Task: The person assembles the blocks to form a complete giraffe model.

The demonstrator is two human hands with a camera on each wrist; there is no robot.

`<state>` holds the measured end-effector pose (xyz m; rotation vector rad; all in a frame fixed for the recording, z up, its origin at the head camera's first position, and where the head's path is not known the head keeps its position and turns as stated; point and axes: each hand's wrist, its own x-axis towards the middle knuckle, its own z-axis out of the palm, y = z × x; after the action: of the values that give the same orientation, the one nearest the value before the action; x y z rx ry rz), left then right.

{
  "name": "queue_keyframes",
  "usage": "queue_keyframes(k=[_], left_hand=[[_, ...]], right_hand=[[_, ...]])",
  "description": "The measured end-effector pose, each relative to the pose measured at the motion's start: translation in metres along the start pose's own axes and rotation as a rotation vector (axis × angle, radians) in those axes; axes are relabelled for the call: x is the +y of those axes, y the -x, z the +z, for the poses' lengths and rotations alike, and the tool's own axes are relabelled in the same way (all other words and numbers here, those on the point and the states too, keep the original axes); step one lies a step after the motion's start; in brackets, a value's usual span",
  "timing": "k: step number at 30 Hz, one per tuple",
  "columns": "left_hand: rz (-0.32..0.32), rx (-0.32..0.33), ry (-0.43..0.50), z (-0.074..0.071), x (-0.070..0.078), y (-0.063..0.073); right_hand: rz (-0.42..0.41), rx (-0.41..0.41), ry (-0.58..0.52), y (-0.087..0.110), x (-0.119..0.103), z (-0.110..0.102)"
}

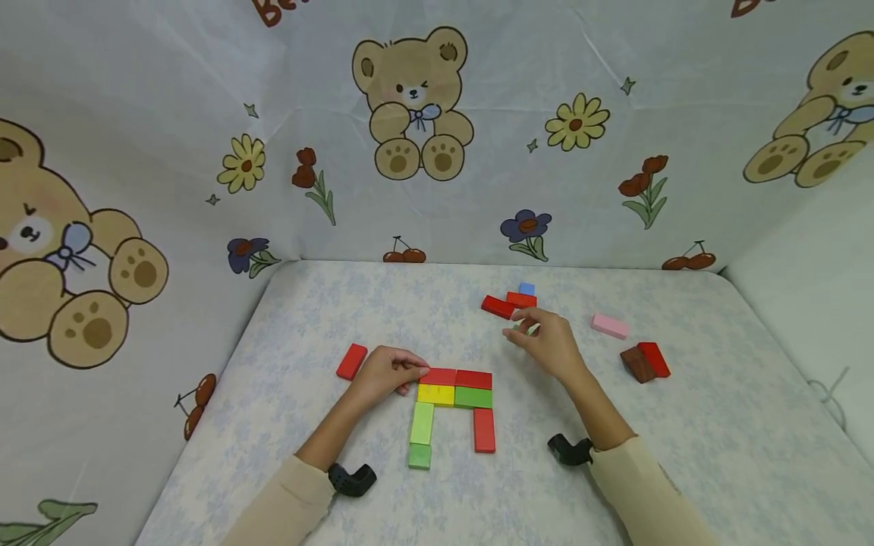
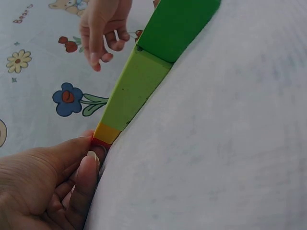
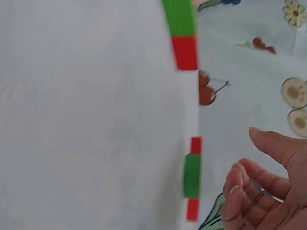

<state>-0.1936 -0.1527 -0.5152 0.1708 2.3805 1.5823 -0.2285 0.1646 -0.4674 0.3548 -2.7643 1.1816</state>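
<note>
Several coloured blocks lie joined in an arch-like shape on the table. Its top row has a left red block (image 1: 438, 376) and a right red block (image 1: 474, 379), with a yellow block (image 1: 435, 394) and a green block (image 1: 473, 397) below. My left hand (image 1: 388, 371) pinches the left red block's outer end between thumb and finger. My right hand (image 1: 546, 343) hovers with relaxed, parted fingers near the loose red blocks (image 1: 498, 306). A loose green block (image 3: 192, 175) lies by them, apart from the fingers in the right wrist view and partly hidden in the head view.
Light green blocks (image 1: 422, 423) and a red block (image 1: 484, 431) form the shape's legs. Another red block (image 1: 351, 362) lies left of my left hand. At the right are a pink block (image 1: 610, 326) and a brown block (image 1: 638, 365) against a red one. A small blue block (image 1: 526, 288) lies farther back.
</note>
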Motion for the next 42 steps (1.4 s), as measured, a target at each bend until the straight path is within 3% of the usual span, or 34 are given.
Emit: queue_keyframes(k=[9,15,30,42], left_hand=[[-0.007,0.016,-0.01,-0.001,0.004,-0.002],[0.001,0.009,-0.012,-0.002,0.003,-0.002],[-0.018,0.022,-0.009,-0.002,-0.001,0.002],[0.0,0.009,0.011,0.001,-0.001,0.001]], right_hand=[[0.185,-0.09,0.12,-0.006,0.02,0.0],[0.222,-0.089,0.108,-0.006,0.023,0.001],[0.221,-0.093,0.072,-0.002,0.024,0.005],[0.059,-0.046,0.041,0.006,-0.002,-0.008]])
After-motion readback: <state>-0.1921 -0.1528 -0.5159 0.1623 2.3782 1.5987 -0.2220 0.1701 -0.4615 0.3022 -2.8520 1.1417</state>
